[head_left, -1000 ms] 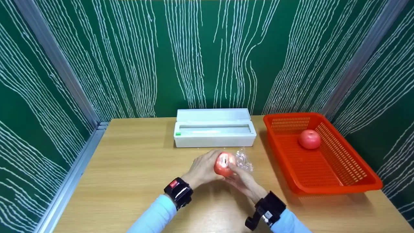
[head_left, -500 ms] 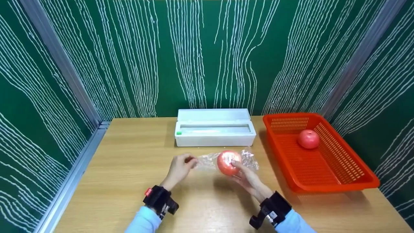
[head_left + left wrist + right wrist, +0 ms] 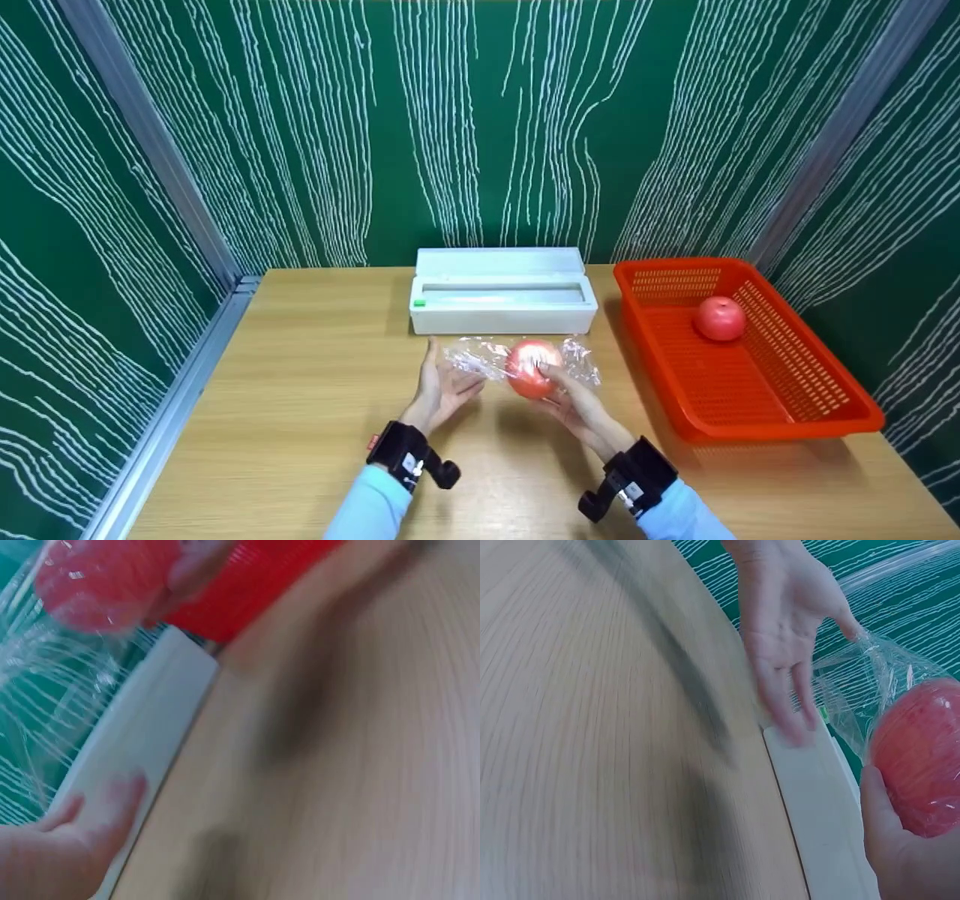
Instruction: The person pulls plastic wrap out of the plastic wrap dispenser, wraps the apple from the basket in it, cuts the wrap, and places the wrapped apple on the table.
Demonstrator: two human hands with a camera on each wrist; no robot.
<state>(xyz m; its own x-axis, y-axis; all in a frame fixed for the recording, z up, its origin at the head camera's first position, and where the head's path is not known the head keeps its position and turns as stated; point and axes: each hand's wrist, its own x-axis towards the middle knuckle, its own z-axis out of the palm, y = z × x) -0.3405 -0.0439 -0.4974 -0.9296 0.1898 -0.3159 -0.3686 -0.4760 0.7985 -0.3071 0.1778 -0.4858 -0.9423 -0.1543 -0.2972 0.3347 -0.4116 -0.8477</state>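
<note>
In the head view my right hand (image 3: 581, 405) grips a pinkish-red apple (image 3: 531, 369) in clear plastic wrap, its thumb across the front. The film (image 3: 474, 358) sticks out loosely to both sides of the apple. My left hand (image 3: 444, 390) is spread with straight fingers at the film's left end, palm toward the apple. In the right wrist view the left thumb meets the film's edge, and the wrapped apple (image 3: 922, 757) sits above my right fingers. The left wrist view shows my left hand (image 3: 82, 847) below the wrapped apple (image 3: 105, 577), somewhat blurred.
Behind the hands stands a white plastic-wrap box (image 3: 502, 322) with its lid raised. On the right, an orange-red basket (image 3: 660, 375) holds another apple (image 3: 720, 318). The wooden table (image 3: 300, 390) ends at green walls (image 3: 495, 187) with white streaks.
My left hand let go of the apple, pulled the film out to the left, then opened with fingers spread. The right hand kept hold of the apple and shifted slightly right.
</note>
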